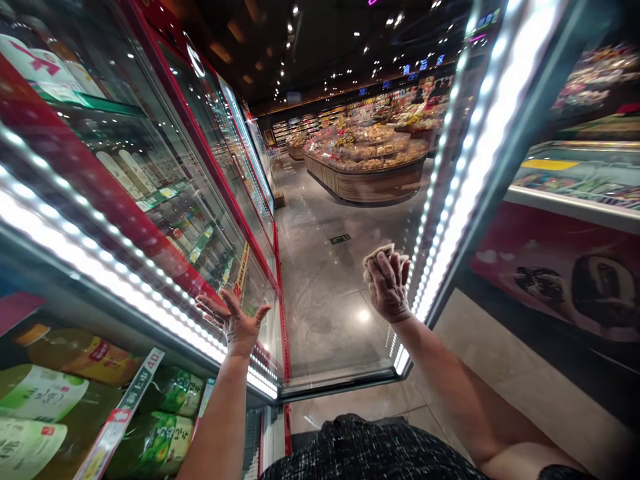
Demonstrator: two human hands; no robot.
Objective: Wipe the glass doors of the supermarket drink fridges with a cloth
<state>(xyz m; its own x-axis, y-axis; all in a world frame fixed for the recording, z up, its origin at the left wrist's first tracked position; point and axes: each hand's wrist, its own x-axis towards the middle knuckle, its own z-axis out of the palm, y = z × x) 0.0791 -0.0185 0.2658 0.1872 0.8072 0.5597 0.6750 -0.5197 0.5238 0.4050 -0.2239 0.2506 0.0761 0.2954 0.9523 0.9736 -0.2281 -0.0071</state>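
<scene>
My right hand presses a small white cloth against the inner glass of an open cooler door, near its lit right edge. The fingers are closed over the cloth. My left hand is raised with fingers spread, holding nothing, close to the lit frame of the cooler beside the door's hinge side. Both forearms are bare.
Cooler shelves at lower left hold green and orange drink bottles and price strips. More glass-door coolers line the left of the aisle. A wooden display island of packaged goods stands ahead. A chest freezer sits at right.
</scene>
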